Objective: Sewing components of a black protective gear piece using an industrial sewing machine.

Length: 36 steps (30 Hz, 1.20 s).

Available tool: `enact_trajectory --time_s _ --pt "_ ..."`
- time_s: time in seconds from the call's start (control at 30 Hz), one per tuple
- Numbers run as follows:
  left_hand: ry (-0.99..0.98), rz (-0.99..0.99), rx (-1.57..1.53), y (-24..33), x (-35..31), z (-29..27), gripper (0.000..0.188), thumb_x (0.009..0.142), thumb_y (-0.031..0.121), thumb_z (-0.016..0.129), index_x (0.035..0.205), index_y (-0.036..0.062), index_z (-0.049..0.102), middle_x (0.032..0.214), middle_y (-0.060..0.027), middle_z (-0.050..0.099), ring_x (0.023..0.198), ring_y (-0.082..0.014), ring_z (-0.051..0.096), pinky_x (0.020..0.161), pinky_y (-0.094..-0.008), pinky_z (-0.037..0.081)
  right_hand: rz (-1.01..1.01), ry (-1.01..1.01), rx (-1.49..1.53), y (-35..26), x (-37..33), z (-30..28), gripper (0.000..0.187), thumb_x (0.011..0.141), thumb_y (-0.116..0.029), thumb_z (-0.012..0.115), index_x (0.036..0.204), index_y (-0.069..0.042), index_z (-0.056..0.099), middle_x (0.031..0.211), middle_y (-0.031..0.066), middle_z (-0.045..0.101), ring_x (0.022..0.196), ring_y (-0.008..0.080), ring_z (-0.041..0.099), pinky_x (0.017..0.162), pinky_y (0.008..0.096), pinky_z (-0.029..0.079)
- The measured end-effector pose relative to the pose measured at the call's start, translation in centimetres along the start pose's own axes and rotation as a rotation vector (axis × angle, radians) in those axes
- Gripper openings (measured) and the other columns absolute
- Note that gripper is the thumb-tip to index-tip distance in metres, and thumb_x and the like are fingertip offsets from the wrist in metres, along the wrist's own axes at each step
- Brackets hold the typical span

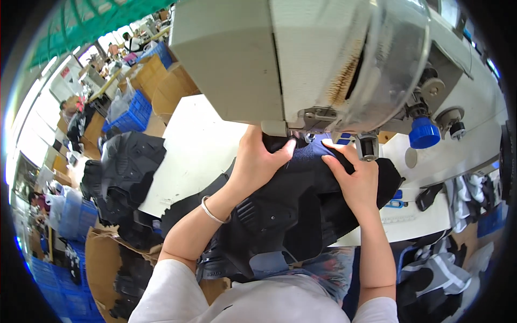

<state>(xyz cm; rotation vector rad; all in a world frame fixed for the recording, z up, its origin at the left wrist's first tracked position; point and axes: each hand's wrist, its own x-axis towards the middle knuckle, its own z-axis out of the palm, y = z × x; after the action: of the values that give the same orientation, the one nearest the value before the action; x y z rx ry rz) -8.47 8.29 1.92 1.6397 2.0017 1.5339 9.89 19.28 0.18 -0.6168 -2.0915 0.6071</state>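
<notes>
A large black fabric piece [269, 212] with ribbed, moulded panels spreads over the sewing machine's white table and hangs toward my lap. Its far edge, which looks dark blue, lies under the needle area of the white sewing machine [231, 64]. My left hand [258, 159], with a bangle on the wrist, grips the fabric left of the needle; the thumb presses on top and most fingers are hidden. To the right of the needle, my right hand [356, 175] holds the fabric edge, thumb and forefinger slightly apart on it, the other fingers partly hidden.
Black moulded pieces [126, 161] are stacked on the left, above a cardboard box [105, 266]. Blue crates [134, 113] stand farther left. A blue knob [424, 133] sticks out at the machine's right. Grey and black pieces [436, 274] lie at lower right.
</notes>
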Motion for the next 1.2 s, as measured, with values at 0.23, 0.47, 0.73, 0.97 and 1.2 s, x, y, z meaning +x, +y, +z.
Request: enact_trajectory --time_s 0.23,0.47,0.73,0.97,1.2 --pt "0.240 0.068 -0.659 -1.7 -2.5 0.5 0.028 0.081 -0.001 0.067 0.099 0.0046 0.046 0.092 -0.0012 0.046 0.085 -0.0100 0.045 0.080 -0.0236 0.039 0.096 -0.099 -0.040 -1.4 0.2 -0.2 0.025 0.081 -0.012 0.072 0.106 -0.006 0.070 0.095 0.0084 0.070 0.086 0.0182 0.064 0.083 0.0279 0.046" --pt "0.275 0.124 -0.760 -1.7 -3.0 0.2 0.011 0.088 0.003 0.059 0.093 0.0030 0.049 0.090 -0.0018 0.049 0.079 -0.0083 0.044 0.071 -0.0219 0.037 0.113 -0.067 -0.058 -1.9 0.0 0.0 0.026 0.082 -0.008 0.071 0.107 -0.004 0.068 0.100 0.0089 0.070 0.094 0.0181 0.065 0.089 0.0278 0.045" --pt "0.256 0.047 -0.850 -1.6 -2.6 0.5 0.011 0.089 0.006 0.059 0.094 0.0038 0.049 0.086 0.0005 0.050 0.078 -0.0064 0.044 0.069 -0.0211 0.037 0.074 -0.034 -0.069 -1.3 0.0 0.2 0.027 0.081 -0.017 0.074 0.108 -0.012 0.071 0.088 0.0059 0.066 0.080 0.0183 0.060 0.077 0.0266 0.046" --pt "0.243 -0.072 -0.965 -3.3 -1.8 1.1 0.010 0.088 0.006 0.059 0.089 0.0050 0.050 0.087 0.0027 0.046 0.080 -0.0053 0.042 0.072 -0.0208 0.036 0.107 -0.048 -0.032 -2.2 0.1 0.3 0.026 0.081 -0.007 0.071 0.106 -0.004 0.069 0.095 0.0084 0.069 0.088 0.0171 0.063 0.085 0.0262 0.045" --pt "0.203 -0.247 -0.977 -2.3 -0.3 1.9 0.006 0.085 0.007 0.057 0.088 0.0055 0.052 0.086 0.0020 0.050 0.082 -0.0069 0.045 0.077 -0.0229 0.037 0.078 -0.066 -0.019 -2.1 0.0 -0.6 0.028 0.079 -0.008 0.073 0.107 -0.007 0.069 0.091 0.0069 0.067 0.083 0.0187 0.061 0.081 0.0264 0.045"
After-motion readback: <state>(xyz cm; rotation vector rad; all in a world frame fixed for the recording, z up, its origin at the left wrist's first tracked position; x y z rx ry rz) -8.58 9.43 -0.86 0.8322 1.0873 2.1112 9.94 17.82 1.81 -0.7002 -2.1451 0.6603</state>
